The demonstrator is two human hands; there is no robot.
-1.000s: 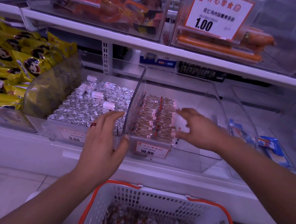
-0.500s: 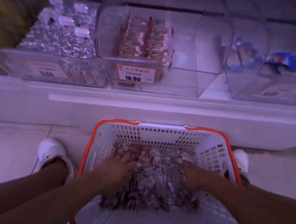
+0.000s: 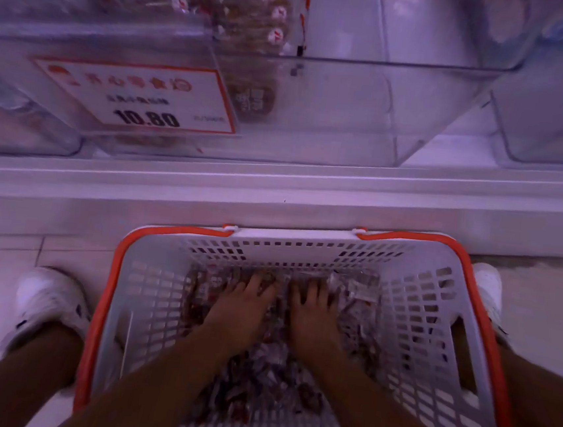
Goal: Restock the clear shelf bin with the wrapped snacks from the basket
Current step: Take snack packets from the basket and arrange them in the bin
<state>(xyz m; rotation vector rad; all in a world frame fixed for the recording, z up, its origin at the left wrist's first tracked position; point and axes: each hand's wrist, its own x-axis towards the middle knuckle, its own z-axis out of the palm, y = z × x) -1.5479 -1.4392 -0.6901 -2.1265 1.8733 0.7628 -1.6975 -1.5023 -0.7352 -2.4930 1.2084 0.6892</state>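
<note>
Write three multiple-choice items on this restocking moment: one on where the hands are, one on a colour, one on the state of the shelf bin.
1. Where are both hands?
A. On the price tag
B. In the basket, on the wrapped snacks
C. Inside the shelf bin

2. What colour is the basket's rim?
A. Orange-red
B. Green
C. Black

3. How full is the clear bin with the 10.80 tag?
A. Heaped to the top
B. Snacks on its left side, right side bare
C. Wholly without snacks

Answers:
1 B: the left hand and right hand lie side by side, palms down, on the wrapped snacks inside the basket.
2 A: the rim runs orange-red round grey-white lattice walls.
3 B: in the clear bin, snack rows show above and right of the price tag, and the bin's right part shows bare floor.
</note>
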